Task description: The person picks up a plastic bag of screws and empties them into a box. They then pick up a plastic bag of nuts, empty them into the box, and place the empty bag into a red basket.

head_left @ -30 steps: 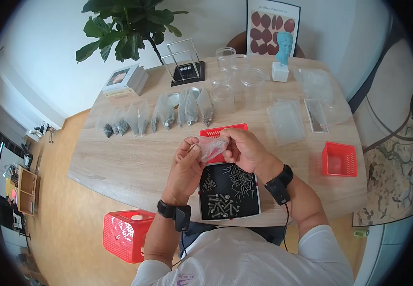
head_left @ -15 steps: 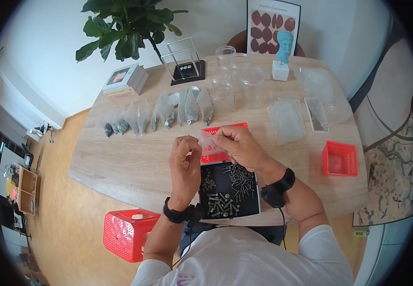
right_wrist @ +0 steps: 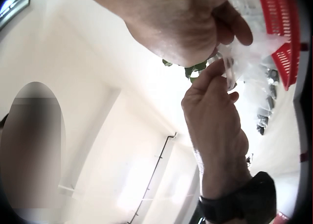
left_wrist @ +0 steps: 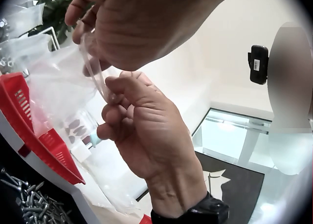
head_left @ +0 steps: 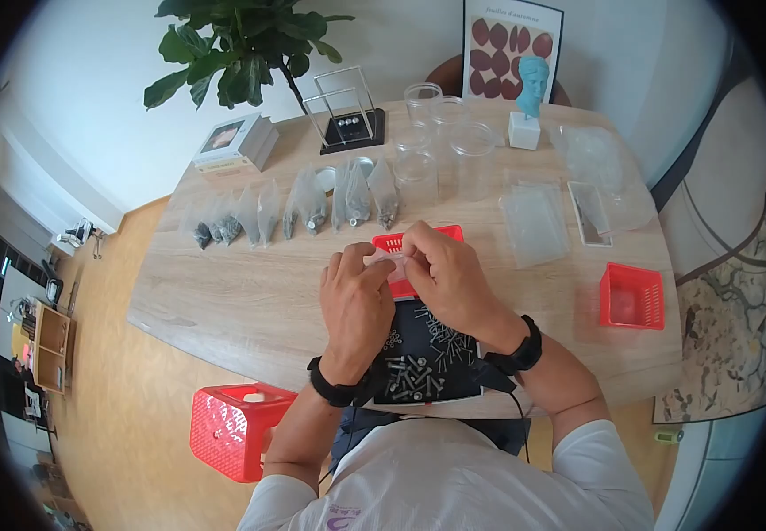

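Both hands meet over a clear plastic bag (head_left: 386, 262) held up above the front of the table. My left hand (head_left: 356, 305) pinches the bag's upper edge from the left, and my right hand (head_left: 452, 281) pinches that same edge from the right. The bag's thin rim (right_wrist: 229, 73) shows between the fingertips in the right wrist view, its body hanging below. Under the hands lies a black tray (head_left: 411, 334) with bolts (head_left: 414, 380), thin screws (head_left: 446, 336) and small nuts (head_left: 392, 339) in separate heaps. A red basket (head_left: 450, 234) stands just behind the tray, partly hidden.
Filled bags (head_left: 308, 199) stand in a row at the back left. Clear plastic cups (head_left: 476, 159) stand behind, near a blue bust (head_left: 531, 86). Flat bags (head_left: 535, 226) lie to the right, with another red basket (head_left: 631, 296) nearer. A red stool (head_left: 223, 434) is at the left.
My left hand turned over, back upward, and came in toward the right hand at the bag's edge. The bag, earlier stretched between the hands, now hangs beneath the fingers.
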Demonstrator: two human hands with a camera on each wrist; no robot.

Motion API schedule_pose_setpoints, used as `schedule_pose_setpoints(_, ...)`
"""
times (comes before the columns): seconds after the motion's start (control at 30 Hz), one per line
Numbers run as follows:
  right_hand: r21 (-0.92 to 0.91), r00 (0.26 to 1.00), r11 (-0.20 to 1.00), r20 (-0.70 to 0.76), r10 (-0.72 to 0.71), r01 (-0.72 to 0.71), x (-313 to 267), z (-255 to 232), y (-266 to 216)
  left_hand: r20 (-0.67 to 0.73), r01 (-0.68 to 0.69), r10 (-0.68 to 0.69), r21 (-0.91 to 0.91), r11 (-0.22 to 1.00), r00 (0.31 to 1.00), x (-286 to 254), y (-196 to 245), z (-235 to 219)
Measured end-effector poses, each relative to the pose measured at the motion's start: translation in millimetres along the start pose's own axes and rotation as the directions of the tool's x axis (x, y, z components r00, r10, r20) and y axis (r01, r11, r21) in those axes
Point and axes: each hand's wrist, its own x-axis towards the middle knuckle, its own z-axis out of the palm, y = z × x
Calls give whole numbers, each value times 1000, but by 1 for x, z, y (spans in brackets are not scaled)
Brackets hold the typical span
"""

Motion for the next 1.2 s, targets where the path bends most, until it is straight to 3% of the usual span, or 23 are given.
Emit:
schedule_pose_setpoints(0.07, -74, 993, 993, -68, -99, 94, 0, 4, 0, -2, -13, 13, 23, 1000, 1000, 1, 2, -1)
schedule_pose_setpoints(0.13, -87, 995, 995, -81, -60, 53, -1, 4, -4, 24, 40, -39, -77, 996, 999, 1, 2, -1)
schedule_pose_setpoints(0.3, -79, 998, 997, -65, -7, 2, -3, 3, -4, 55, 52, -49, -54, 997, 997, 0, 3, 4)
schedule_pose_setpoints(0.37, -346, 979, 937, -166, -117, 53, -3, 4, -9, 71, 65, -60, -68, 996, 996, 0, 3, 4)
schedule_pose_setpoints(0.4, -347, 979, 936, -166, -118, 54, -2, 5, -9, 107, 88, -79, -78, 993, 991, 0, 3, 4)
schedule_pose_setpoints(0.47, -441, 933, 865, -145, -330, 238, -3, 6, -7, 144, 111, -98, -88, 990, 985, 0, 4, 3)
schedule_pose_setpoints(0.57, -503, 937, 818, -45, -346, 278, -9, 4, -13, 102, 108, -96, -121, 987, 990, 3, 5, 2)
schedule_pose_setpoints(0.67, -631, 973, 753, 12, -232, 187, -9, -6, -12, 96, 115, -106, -96, 989, 990, 0, 2, 3)
schedule_pose_setpoints(0.7, -631, 973, 753, 14, -229, 187, -11, -10, -11, 140, 125, -111, -93, 988, 984, -2, 4, 5)
schedule_pose_setpoints(0.77, -662, 991, 738, 102, -82, 129, -15, -15, -8, 189, 140, -122, -89, 986, 974, -7, 5, 8)
schedule_pose_setpoints(0.8, -661, 992, 739, 105, -76, 127, -16, -17, -4, 222, 85, -72, -47, 995, 972, -9, 3, 12)
schedule_pose_setpoints(0.87, -710, 968, 694, 238, 78, 118, -13, -19, 9, 258, 31, -27, -12, 999, 966, -13, 0, 17)
schedule_pose_setpoints(0.9, -711, 967, 694, 240, 83, 117, -11, -19, 13, 265, 20, -25, 25, 1000, 964, -14, -2, 17)
schedule_pose_setpoints(0.97, -667, 910, 731, 380, 164, 146, -9, -19, 18, 274, 8, -25, 61, 998, 962, -15, -4, 18)
schedule_pose_setpoints(1.0, -666, 909, 732, 383, 166, 146, -9, -17, 18, 269, -9, -13, 79, 997, 963, -16, -5, 18)
schedule_pose_setpoints(1.07, -645, 957, 745, 287, 28, 171, -12, -11, 17, 266, -22, -5, 98, 995, 964, -20, -10, 20)
schedule_pose_setpoints(1.13, -653, 968, 742, 249, 17, 154, -14, -2, 16, 244, -85, 79, 15, 996, 966, -23, -18, 25)
schedule_pose_setpoints(1.2, -660, 977, 738, 212, 5, 139, -16, 4, 17, 256, -40, 9, 117, 992, 967, -20, -13, 22)
